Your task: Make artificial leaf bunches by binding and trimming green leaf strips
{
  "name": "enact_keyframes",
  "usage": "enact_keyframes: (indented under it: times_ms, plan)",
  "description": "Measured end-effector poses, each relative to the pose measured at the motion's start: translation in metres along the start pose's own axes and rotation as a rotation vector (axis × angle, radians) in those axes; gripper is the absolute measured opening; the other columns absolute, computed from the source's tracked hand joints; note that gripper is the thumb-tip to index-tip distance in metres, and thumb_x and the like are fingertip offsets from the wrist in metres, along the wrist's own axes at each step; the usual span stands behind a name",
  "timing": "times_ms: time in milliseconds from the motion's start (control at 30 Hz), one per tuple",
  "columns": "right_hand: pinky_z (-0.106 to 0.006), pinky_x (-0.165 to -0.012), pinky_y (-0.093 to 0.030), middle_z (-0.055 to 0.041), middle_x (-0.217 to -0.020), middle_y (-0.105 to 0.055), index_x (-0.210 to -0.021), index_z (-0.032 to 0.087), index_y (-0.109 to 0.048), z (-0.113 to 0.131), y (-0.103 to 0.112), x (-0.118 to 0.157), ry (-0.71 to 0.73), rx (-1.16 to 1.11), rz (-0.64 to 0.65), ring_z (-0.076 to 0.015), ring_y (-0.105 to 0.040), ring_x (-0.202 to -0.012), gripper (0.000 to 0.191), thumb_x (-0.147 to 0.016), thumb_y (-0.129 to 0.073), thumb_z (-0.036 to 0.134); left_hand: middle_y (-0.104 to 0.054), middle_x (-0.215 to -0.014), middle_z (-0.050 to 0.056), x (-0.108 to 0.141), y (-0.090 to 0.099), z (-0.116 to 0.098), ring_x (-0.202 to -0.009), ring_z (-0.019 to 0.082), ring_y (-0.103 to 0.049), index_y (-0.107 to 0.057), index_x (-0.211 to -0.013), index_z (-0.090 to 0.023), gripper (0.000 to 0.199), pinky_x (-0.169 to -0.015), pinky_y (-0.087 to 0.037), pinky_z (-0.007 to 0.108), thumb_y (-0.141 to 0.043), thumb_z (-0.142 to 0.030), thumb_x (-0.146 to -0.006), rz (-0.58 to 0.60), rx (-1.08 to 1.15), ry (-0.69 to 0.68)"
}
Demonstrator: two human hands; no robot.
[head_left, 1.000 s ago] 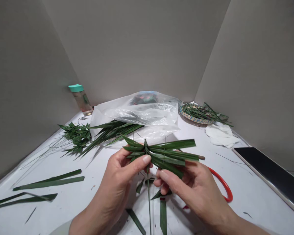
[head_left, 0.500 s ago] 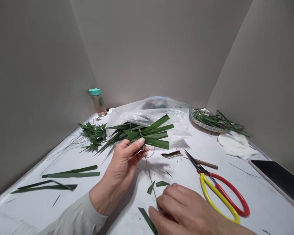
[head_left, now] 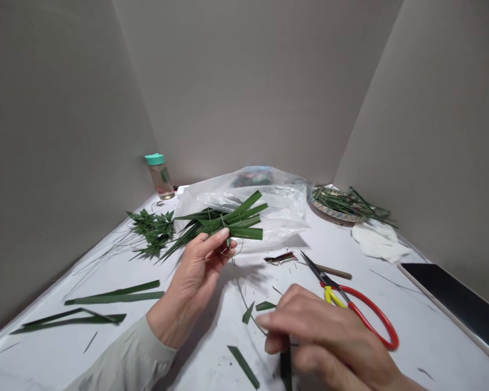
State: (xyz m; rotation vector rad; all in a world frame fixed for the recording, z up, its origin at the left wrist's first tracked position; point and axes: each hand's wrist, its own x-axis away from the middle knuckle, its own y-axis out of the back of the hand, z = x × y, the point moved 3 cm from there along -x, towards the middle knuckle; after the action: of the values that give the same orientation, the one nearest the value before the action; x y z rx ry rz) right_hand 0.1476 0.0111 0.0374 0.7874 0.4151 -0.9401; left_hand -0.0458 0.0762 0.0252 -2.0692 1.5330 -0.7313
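My left hand (head_left: 201, 260) is closed, pinching a leaf piece (head_left: 246, 220) between thumb and fingers. Several flat green strips with square-cut ends fan out from it to the right. A thin stem (head_left: 241, 293) runs from under that hand down toward my right hand (head_left: 326, 339). The right fingers are bent and blurred by motion, with the index fingertip beside the stem's lower end. Below them a dark strip (head_left: 286, 369) shows, partly hidden; whether the hand grips it is unclear. Small leaf cuttings (head_left: 248, 313) and a longer strip (head_left: 243, 366) lie on the table nearby.
Scissors (head_left: 370, 309) with red and yellow handles lie by a brown stick (head_left: 334, 271), partly behind my right hand. A phone (head_left: 452, 309) rests at right. Farther back are a plastic bag (head_left: 285, 228), a bottle (head_left: 160, 179), leaf sprigs (head_left: 150, 231), tissue (head_left: 378, 241) and a tray (head_left: 334, 212).
My right hand has lifted and shifted right, uncovering the dark strip and covering much of the yellow handle. The left hand keeps its hold. The whole view has shifted slightly.
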Motion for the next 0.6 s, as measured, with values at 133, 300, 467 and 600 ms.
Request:
enact_keyframes:
  times_ms: [133, 300, 467, 600]
  plan:
    - [-0.022, -0.061, -0.051, 0.0003, -0.080, -0.076, -0.113, 0.028, -0.065, -0.021, -0.003, 0.004, -0.416, -0.378, -0.198, -0.0115, -0.064, -0.065, 0.015, -0.102, -0.058, 0.038, -0.060, -0.055, -0.001, 0.005, -0.005, 0.001, -0.053, 0.012, -0.064, -0.056, -0.055, -0.014, 0.029, -0.052, -0.056, 0.019, -0.072, 0.001, -0.075, 0.002, -0.011, 0.051]
    - [-0.016, -0.043, -0.037, -0.0018, -0.078, -0.073, -0.103, 0.022, -0.058, -0.034, -0.007, 0.010, -0.513, -0.606, -0.261, -0.0068, -0.058, -0.050, 0.028, -0.099, -0.060, 0.050, -0.064, -0.060, 0.001, 0.007, -0.006, 0.005, -0.052, 0.013, -0.064, -0.061, -0.064, -0.014, 0.021, -0.051, -0.057, 0.020, -0.069, 0.003, -0.075, -0.045, -0.032, 0.109]
    - [-0.019, -0.051, -0.043, -0.0014, -0.072, -0.069, -0.101, 0.020, -0.061, -0.029, -0.002, 0.008, -0.470, -0.600, -0.279, -0.0084, -0.057, -0.055, 0.037, -0.103, -0.049, 0.056, -0.064, -0.063, 0.000, 0.008, 0.000, 0.008, -0.054, 0.014, -0.065, -0.061, -0.067, -0.016, 0.022, -0.053, -0.059, 0.022, -0.074, 0.001, -0.070, -0.045, -0.058, 0.134]
    - [-0.019, -0.051, -0.042, -0.0002, -0.071, -0.068, -0.102, 0.020, -0.061, -0.028, 0.003, 0.005, -0.488, -0.565, -0.285, -0.0078, -0.053, -0.054, 0.037, -0.103, -0.048, 0.055, -0.068, -0.071, -0.001, 0.007, 0.001, 0.008, -0.057, 0.012, -0.063, -0.069, -0.076, -0.016, 0.026, -0.054, -0.058, 0.022, -0.086, -0.003, -0.061, 0.032, -0.102, 0.149]
